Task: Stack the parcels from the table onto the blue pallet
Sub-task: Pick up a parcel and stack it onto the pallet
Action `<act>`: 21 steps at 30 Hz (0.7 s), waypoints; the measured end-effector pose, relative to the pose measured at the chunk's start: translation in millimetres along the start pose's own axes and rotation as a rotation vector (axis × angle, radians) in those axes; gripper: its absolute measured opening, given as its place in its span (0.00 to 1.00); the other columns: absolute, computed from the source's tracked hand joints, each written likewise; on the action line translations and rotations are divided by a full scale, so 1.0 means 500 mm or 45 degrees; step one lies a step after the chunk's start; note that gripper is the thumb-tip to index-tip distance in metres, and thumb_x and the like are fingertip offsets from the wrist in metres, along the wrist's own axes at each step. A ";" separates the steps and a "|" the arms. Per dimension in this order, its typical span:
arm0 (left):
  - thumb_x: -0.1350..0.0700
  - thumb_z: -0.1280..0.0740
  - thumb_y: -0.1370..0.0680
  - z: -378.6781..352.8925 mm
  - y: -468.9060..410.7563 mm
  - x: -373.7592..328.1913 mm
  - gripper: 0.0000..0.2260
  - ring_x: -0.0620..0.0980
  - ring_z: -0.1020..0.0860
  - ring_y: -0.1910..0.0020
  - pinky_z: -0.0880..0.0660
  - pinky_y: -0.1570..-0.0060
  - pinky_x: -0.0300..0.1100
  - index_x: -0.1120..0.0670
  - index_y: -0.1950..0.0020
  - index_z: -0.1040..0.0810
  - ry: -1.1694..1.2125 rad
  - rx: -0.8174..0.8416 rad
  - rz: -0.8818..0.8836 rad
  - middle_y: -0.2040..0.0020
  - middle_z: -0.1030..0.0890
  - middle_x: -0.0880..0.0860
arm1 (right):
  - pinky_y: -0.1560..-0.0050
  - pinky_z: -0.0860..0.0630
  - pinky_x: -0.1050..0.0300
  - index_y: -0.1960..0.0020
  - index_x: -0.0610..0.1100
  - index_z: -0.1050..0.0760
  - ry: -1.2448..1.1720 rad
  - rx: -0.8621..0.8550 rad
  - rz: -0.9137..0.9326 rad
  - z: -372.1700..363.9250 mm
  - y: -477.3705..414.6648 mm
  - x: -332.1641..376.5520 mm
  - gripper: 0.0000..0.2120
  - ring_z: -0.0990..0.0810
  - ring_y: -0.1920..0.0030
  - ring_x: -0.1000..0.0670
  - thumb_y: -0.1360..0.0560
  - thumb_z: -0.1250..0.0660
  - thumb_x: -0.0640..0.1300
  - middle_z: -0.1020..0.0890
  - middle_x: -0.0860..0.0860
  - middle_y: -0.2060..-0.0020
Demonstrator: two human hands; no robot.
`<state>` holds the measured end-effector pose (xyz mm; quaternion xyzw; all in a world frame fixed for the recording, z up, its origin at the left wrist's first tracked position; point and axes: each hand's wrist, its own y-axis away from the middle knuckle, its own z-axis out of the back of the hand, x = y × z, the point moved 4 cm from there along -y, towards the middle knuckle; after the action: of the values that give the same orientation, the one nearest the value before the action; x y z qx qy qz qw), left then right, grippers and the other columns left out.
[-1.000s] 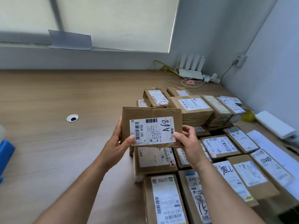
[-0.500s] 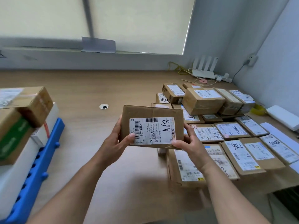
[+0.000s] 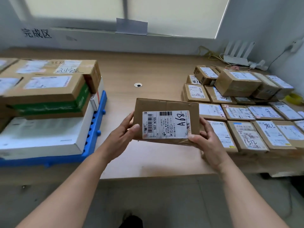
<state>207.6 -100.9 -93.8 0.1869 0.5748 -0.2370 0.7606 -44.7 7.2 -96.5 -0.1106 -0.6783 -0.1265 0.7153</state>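
I hold a flat brown parcel [image 3: 166, 109] with a white label marked "A68" in the air over the middle of the table. My left hand [image 3: 121, 134] grips its left edge, thumb on the label. My right hand [image 3: 205, 139] grips its right edge, thumb at the lower right corner. The blue pallet [image 3: 96, 125] lies on the table to the left, carrying a large white box [image 3: 41, 134] with brown parcels [image 3: 49, 89] stacked on top. Several labelled brown parcels [image 3: 243, 125] cover the table on the right.
The wooden table [image 3: 148, 71] has a round cable hole [image 3: 137, 85] behind the held parcel. A white router [image 3: 236, 53] and cables sit at the back right corner. A yellow tape roll [image 3: 295, 98] lies at the far right. The table's front edge runs below my wrists.
The view has swung left, bringing the whole pallet and its stack into sight. The held parcel has travelled left, away from the parcels on the right; both hands keep their grip.
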 end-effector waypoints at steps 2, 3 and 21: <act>0.39 0.44 0.25 0.032 0.026 0.012 0.29 0.45 0.29 0.33 0.32 0.33 0.48 0.38 0.24 0.47 -0.065 -0.075 0.039 0.30 0.29 0.46 | 0.46 0.22 0.52 0.29 0.58 0.36 -0.041 0.007 -0.006 -0.023 0.017 0.002 0.42 0.19 0.43 0.45 0.41 0.25 0.52 0.18 0.46 0.43; 0.39 0.44 0.25 0.048 0.038 0.016 0.30 0.46 0.30 0.32 0.32 0.34 0.46 0.39 0.24 0.47 -0.090 -0.110 0.043 0.29 0.30 0.48 | 0.46 0.22 0.51 0.28 0.56 0.37 -0.055 0.012 0.000 -0.036 0.025 0.006 0.43 0.18 0.43 0.45 0.41 0.25 0.52 0.17 0.46 0.44; 0.35 0.38 0.26 0.552 0.328 0.073 0.34 0.47 0.33 0.30 0.33 0.34 0.45 0.50 0.24 0.39 -0.881 -0.592 -0.127 0.28 0.32 0.49 | 0.57 0.19 0.58 0.30 0.51 0.34 -0.107 0.139 0.040 -0.536 0.099 0.109 0.40 0.15 0.53 0.47 0.40 0.27 0.49 0.15 0.48 0.49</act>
<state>527.2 -125.8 -52.5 -0.1084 0.3320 -0.1864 0.9183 226.7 -36.1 -56.2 -0.0872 -0.7118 -0.0733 0.6931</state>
